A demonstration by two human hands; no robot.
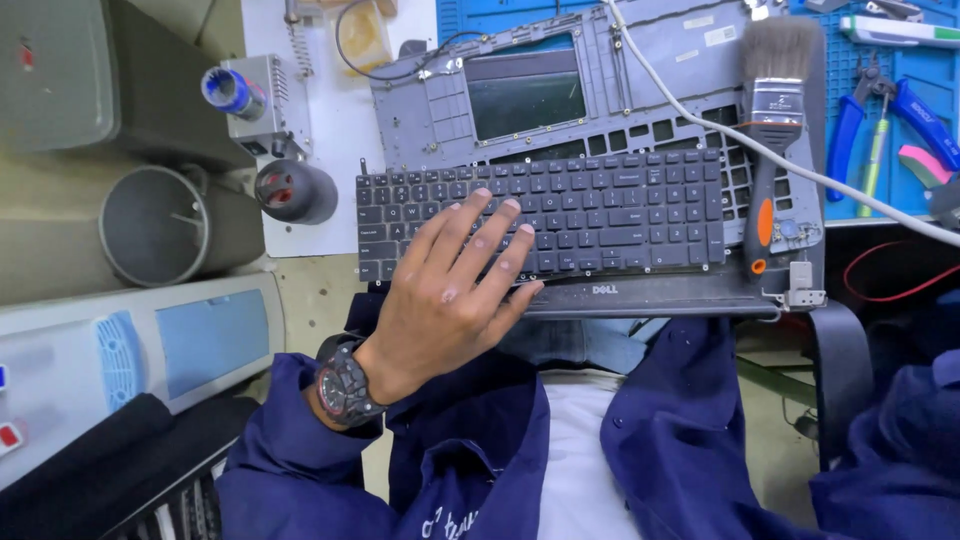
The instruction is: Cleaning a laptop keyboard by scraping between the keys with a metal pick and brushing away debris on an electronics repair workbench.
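My left hand (450,290) lies flat, fingers spread, on the left part of a loose black keyboard (600,215). The keyboard rests on a grey laptop chassis (640,80) that is turned underside up, with its trackpad opening (525,90) at the back. I wear a black wristwatch (345,385) and a dark blue jacket sleeve. A paintbrush (772,120) with a black and orange handle lies along the right side of the chassis. My right hand is out of view.
A white cable (800,165) crosses the chassis and brush. Blue-handled pliers (905,110) lie on a blue mat (850,70) at right. A grey metal cylinder (165,225), a small dark cup (295,190) and a grey machine (130,350) stand at left.
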